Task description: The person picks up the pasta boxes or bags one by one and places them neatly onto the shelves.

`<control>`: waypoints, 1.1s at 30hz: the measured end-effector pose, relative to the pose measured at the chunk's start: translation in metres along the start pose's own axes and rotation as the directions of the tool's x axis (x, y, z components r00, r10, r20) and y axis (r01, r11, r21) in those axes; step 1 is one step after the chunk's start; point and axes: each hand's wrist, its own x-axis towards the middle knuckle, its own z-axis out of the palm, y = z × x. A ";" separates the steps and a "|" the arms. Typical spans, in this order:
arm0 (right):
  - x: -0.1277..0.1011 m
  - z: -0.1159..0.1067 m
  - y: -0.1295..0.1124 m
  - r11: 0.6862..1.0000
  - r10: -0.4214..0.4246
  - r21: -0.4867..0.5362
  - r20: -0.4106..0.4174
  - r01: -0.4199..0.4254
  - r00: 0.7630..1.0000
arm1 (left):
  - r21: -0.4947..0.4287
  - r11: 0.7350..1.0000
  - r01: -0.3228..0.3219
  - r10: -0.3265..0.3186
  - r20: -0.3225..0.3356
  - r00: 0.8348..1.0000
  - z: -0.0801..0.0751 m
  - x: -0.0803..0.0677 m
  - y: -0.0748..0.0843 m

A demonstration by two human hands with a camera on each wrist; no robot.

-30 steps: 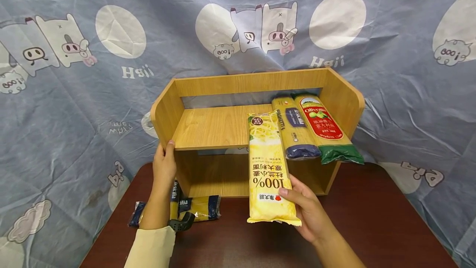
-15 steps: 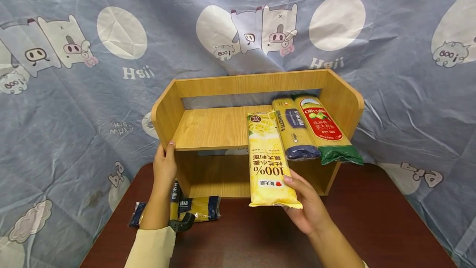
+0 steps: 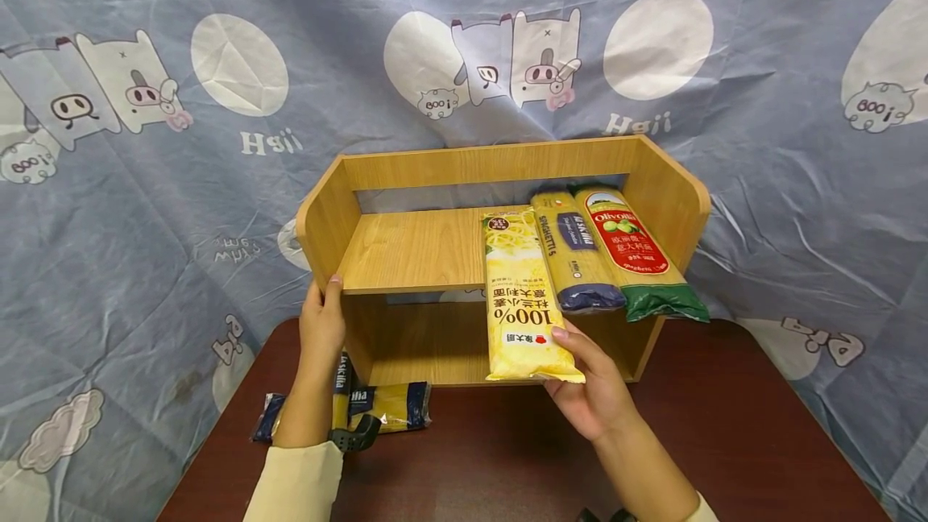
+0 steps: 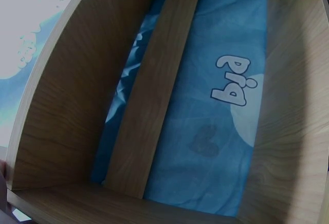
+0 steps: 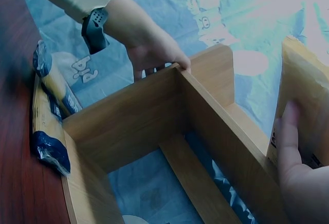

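Packet (image 3: 527, 296) yellow, long, printed "100%", noodle picture.

Backdrop: blue-grey fabric sheet (image 3: 783, 184), creased, hung behind and draped down past the desk on both sides.
Backdrop print: pale circles, cartoon pigs, small clouds, lettering "Hgii" and "pig"; part of the print appears upside down.
Desk: dark reddish-brown wooden desk (image 3: 732, 433), smooth, faintly glossy.
Furniture on desk: light wood-grain shelf unit (image 3: 406, 252), two tiers, rounded side panels, open back with one rail across the top; the fabric shows through the back.
Light: even, soft, from above; soft shadow under the upper board.
Walls, floor, windows: hidden by the fabric.
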 end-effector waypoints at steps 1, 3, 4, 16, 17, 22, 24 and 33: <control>0.000 0.000 0.000 1.000 0.001 0.000 -0.005 -0.001 1.000 | 0.000 1.000 -0.002 0.002 0.000 1.000 0.000 0.000 0.000; 0.001 0.000 -0.001 1.000 0.001 0.002 -0.016 -0.001 1.000 | 0.000 1.000 -0.004 0.004 -0.003 1.000 0.001 0.000 0.000; 0.002 0.000 -0.001 1.000 0.001 -0.001 -0.023 -0.001 1.000 | 0.001 1.000 -0.004 0.004 -0.005 1.000 0.001 0.000 -0.001; 0.008 -0.002 -0.001 1.000 0.000 0.023 -0.081 0.002 0.997 | 0.004 1.000 0.001 -0.001 -0.016 1.000 0.002 0.003 -0.003; 0.008 -0.002 0.000 1.000 -0.001 0.029 -0.074 0.003 0.997 | 0.007 1.000 0.001 -0.001 -0.014 1.000 0.001 0.003 -0.003; 0.003 -0.005 0.003 0.998 -0.031 0.055 0.005 0.031 1.000 | 0.009 1.000 0.002 -0.002 -0.015 1.000 0.000 0.002 -0.003; 0.000 -0.006 0.004 0.998 -0.051 0.046 0.045 0.049 0.998 | 0.007 1.000 -0.002 0.002 -0.018 1.000 0.000 0.002 -0.003; -0.016 -0.005 0.007 0.995 -0.087 -0.043 0.167 0.096 0.982 | 0.004 1.000 0.002 -0.002 -0.007 1.000 0.000 0.001 -0.002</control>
